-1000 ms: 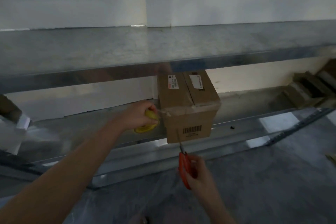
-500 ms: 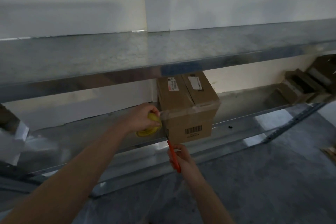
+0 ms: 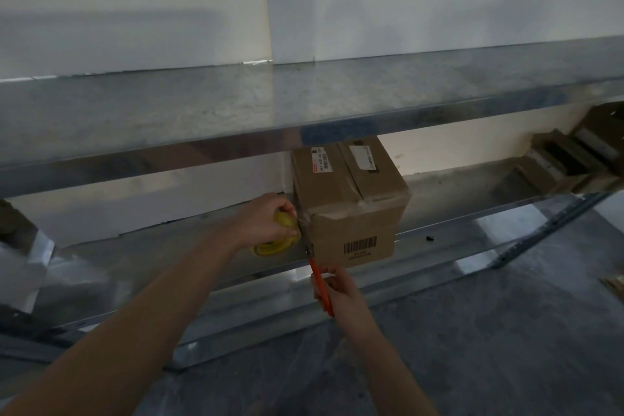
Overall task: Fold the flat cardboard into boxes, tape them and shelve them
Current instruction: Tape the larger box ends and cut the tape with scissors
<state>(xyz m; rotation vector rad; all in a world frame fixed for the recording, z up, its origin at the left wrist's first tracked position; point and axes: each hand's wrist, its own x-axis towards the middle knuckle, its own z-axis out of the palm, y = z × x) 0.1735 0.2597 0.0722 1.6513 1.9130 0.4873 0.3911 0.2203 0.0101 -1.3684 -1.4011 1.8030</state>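
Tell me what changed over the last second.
The right hand carried the orange scissors up and left to the taped front-left corner of the box. The left hand kept gripping the yellow tape roll beside the box, which stayed on the shelf.

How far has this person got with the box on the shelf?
Done: the cardboard box is folded, flaps closed, standing on the lower shelf. In hand: the left hand holds the yellow tape roll at the box's left side; the right hand holds orange scissors up at that corner. Left: probably cutting the tape free.
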